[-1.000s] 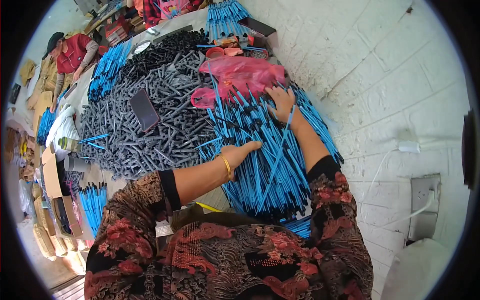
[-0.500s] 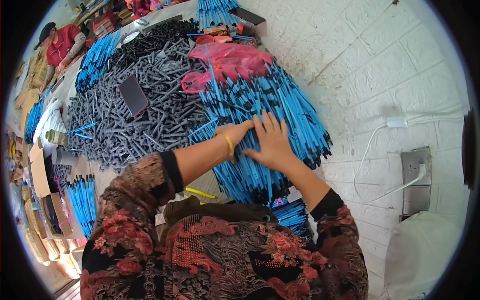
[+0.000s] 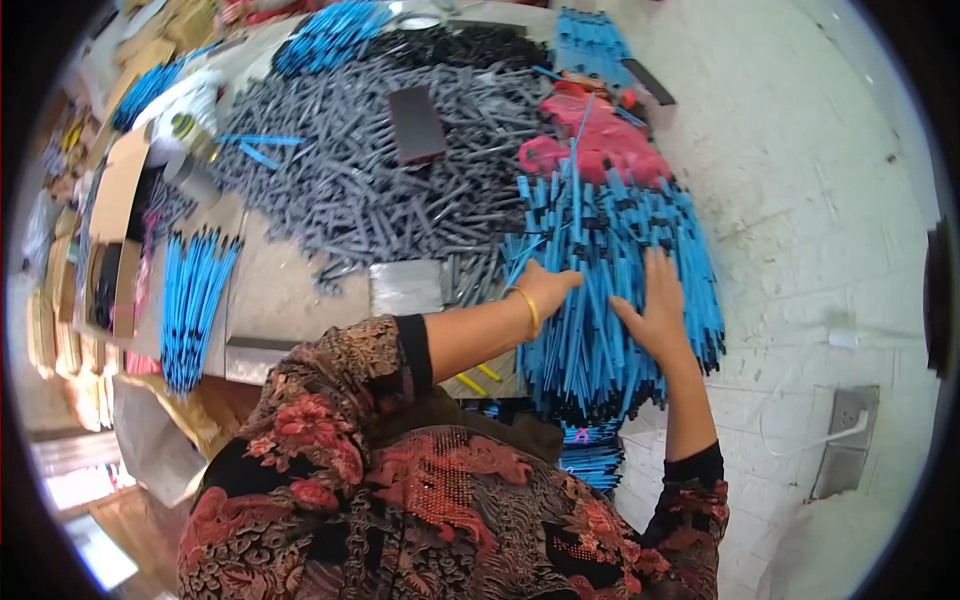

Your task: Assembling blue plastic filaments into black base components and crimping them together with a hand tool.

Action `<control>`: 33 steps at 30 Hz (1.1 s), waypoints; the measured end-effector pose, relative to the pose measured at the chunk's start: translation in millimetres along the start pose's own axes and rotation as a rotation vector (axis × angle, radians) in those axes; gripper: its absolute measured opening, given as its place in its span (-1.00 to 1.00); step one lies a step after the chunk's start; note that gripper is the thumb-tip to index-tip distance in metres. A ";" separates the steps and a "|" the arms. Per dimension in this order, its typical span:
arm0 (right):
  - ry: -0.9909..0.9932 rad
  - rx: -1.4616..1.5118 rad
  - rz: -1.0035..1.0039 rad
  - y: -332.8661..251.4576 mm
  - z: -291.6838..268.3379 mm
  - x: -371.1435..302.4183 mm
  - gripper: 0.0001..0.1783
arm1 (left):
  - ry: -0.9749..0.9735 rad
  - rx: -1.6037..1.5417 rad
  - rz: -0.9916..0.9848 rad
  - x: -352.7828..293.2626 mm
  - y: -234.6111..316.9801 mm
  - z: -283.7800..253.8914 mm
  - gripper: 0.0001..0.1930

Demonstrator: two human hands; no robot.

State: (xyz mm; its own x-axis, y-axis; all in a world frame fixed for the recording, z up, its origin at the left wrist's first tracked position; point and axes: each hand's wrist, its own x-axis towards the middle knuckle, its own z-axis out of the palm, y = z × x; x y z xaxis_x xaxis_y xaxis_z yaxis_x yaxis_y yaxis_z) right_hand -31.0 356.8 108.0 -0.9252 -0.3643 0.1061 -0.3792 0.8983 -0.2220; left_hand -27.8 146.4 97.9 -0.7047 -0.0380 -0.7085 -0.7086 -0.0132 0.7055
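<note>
A large heap of thin blue sticks with black ends point(image 3: 600, 350) lies in front of me, its sticks mostly pointing away from me. My left hand point(image 3: 547, 290), a yellow bangle at its wrist, reaches in from the left and rests on the heap's left side. One digit stretches to the right; the other fingers are partly hidden. My right hand point(image 3: 655, 310) lies flat against the right part of the heap, fingers stretched and thumb apart. A gap of blue sticks shows between the two hands. Neither hand visibly grips a stick.
A wide mound of grey plastic pieces point(image 3: 330, 160) covers the table's middle, with a dark phone point(image 3: 417, 122) on it. Beyond the blue heap lies a pink plastic bag point(image 3: 605, 135). More blue sticks point(image 3: 200, 300) and a cardboard box point(image 3: 115, 220) are left; a white wall point(image 3: 800, 230) stands right.
My hands have moved apart, the right one to the right across the sticks. The view has turned, so the table things appear shifted, and the co-worker no longer shows.
</note>
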 end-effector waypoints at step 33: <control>0.189 -0.349 0.172 -69.3 25.9 -9.2 -0.16 | 0.169 0.160 0.255 51.6 -65.4 -18.3 0.25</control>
State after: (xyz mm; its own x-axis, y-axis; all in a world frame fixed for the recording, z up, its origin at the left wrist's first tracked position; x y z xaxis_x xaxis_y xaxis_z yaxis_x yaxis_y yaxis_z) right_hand 3.4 291.6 97.4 -0.9434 -0.1798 0.2787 -0.1620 0.9831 0.0855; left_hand -17.2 126.9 15.5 -0.8531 -0.1854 -0.4876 -0.5170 0.1749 0.8379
